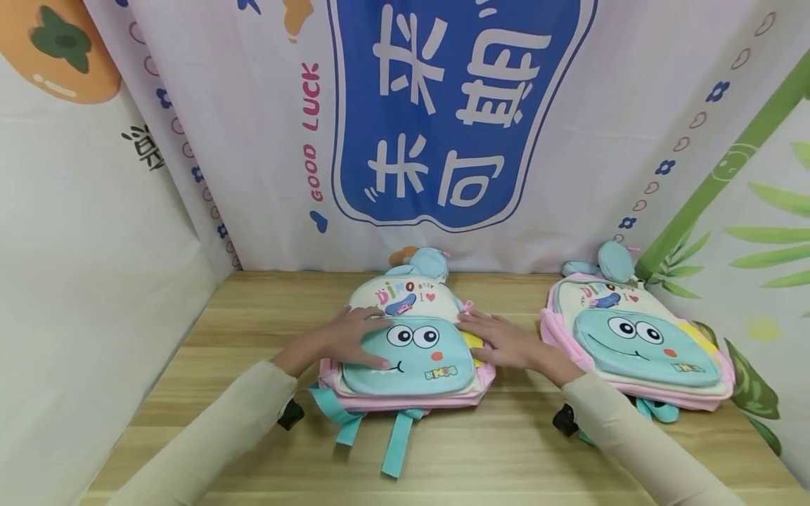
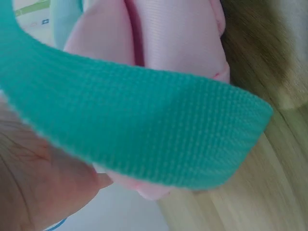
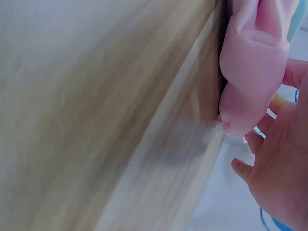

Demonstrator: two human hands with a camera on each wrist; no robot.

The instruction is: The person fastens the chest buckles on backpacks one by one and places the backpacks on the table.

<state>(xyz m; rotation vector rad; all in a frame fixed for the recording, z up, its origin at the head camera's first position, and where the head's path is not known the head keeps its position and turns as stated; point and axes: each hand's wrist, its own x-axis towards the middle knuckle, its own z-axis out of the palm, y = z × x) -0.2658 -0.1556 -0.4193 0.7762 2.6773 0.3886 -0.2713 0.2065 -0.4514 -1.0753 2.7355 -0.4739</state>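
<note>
A child's backpack [image 1: 411, 365] with a cartoon dinosaur face, pink sides and a cream top lies face up on the table. My left hand [image 1: 348, 337] rests on its left side, fingers spread over the front and thumb near the mouth. Against the right side, by the yellow spikes, my right hand [image 1: 503, 339] touches the bag with extended fingers. In the left wrist view a teal strap [image 2: 144, 120] crosses in front of the pink side, hiding much of that hand. The right wrist view shows the right hand's fingers beside the pink side panel [image 3: 252, 67].
A second matching backpack [image 1: 645, 344] lies to the right on the wooden table [image 1: 253, 309], close to my right forearm. Teal straps [image 1: 397, 443] trail toward the front. Behind the table hangs a printed cloth [image 1: 272, 190].
</note>
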